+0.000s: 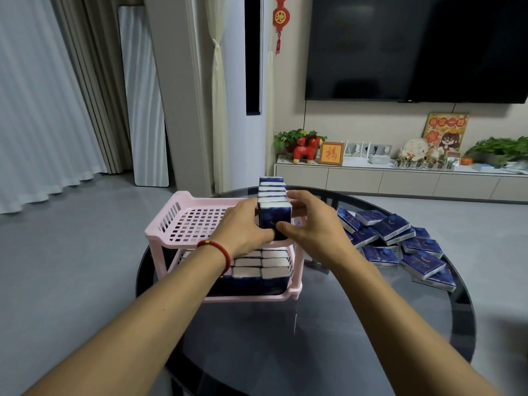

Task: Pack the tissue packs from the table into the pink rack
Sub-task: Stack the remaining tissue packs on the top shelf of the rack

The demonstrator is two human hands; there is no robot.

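A pink two-tier rack (183, 221) stands on the round dark glass table (314, 332). Its lower tier is filled with dark blue tissue packs (263, 270) standing on edge. On the right side of the top tier a row of several upright packs (273, 195) runs away from me. My left hand (243, 227) and my right hand (311, 221) grip the row from either side, thumbs on the nearest pack (275, 217). A loose heap of several blue packs (400, 244) lies on the table to the right.
The left part of the rack's top tier (197, 221) holds no packs. A red bracelet (220, 250) sits on my left wrist. Beyond the table are a low white cabinet (400, 178) with ornaments and plants, a wall TV (414, 47) and curtains (43, 95).
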